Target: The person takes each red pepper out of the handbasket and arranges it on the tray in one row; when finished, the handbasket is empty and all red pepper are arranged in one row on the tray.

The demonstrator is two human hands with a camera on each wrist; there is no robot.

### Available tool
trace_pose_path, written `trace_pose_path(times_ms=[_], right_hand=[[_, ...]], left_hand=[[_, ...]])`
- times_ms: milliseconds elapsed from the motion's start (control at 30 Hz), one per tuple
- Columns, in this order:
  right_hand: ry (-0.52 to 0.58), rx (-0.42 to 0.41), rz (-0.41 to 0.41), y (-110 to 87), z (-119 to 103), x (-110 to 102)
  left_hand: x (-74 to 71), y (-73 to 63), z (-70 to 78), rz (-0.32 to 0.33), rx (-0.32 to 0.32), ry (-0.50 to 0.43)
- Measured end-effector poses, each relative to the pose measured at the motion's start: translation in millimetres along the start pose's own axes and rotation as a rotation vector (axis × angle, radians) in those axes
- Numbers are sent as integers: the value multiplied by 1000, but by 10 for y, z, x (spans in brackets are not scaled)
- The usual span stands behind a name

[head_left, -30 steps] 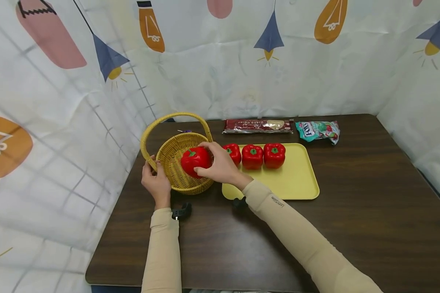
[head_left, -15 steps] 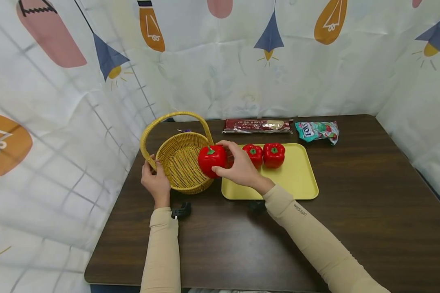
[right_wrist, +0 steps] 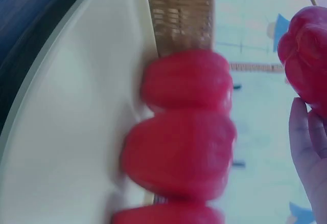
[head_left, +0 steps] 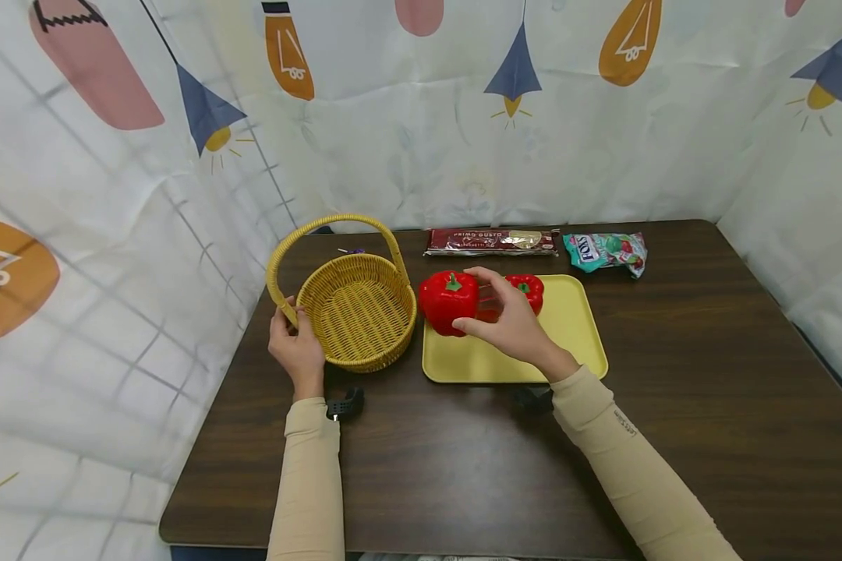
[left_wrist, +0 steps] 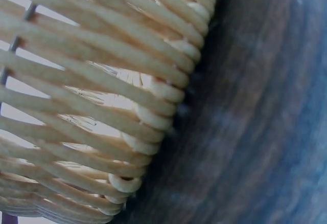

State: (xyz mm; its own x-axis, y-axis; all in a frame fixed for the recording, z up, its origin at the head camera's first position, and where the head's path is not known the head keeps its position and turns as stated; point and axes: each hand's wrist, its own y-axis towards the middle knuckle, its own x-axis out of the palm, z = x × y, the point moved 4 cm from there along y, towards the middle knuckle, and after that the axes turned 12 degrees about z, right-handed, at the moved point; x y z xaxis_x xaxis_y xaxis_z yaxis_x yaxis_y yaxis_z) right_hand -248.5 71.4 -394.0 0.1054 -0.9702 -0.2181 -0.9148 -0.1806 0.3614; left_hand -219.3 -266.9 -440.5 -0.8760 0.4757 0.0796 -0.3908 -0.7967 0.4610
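My right hand (head_left: 512,319) holds a red bell pepper (head_left: 449,302) above the left part of the yellow tray (head_left: 571,335). The same pepper also shows at the right edge of the right wrist view, with fingers (right_wrist: 304,142) against it. On the tray, more red bell peppers (right_wrist: 179,152) stand in a row. In the head view, one pepper (head_left: 529,287) shows beyond my hand, and the others are mostly covered. With my left hand (head_left: 298,354) I grip the foot of the yellow wicker basket's handle (head_left: 275,280). Nothing lies in the basket (head_left: 386,354).
Behind the tray lie a dark red spaghetti packet (head_left: 491,241) and a teal Fox's bag (head_left: 606,252). A small purple item (head_left: 352,251) sits behind the basket. Patterned curtains (head_left: 421,140) border the brown table (head_left: 435,467) at its back and sides.
My right hand has carried the bell pepper rightward, from over the basket to over the tray. The left hand has stayed on the basket handle.
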Motion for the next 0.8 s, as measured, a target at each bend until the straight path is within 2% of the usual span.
trace_pose_path(times_ms=[200,400,467,800], right_hand=[[66,20,73,-42,98,-258],[78,-9,206,-119,160,-486],[88,-21,246,-157,205,-554],[119,-44,448,-289,411,-938]], left_hand=[[-16,14,-24,3,-4,11],[5,72,-286,2,3,26],[6,83,-334,-3,2,33],[12,83,-331,-19,-6,14]])
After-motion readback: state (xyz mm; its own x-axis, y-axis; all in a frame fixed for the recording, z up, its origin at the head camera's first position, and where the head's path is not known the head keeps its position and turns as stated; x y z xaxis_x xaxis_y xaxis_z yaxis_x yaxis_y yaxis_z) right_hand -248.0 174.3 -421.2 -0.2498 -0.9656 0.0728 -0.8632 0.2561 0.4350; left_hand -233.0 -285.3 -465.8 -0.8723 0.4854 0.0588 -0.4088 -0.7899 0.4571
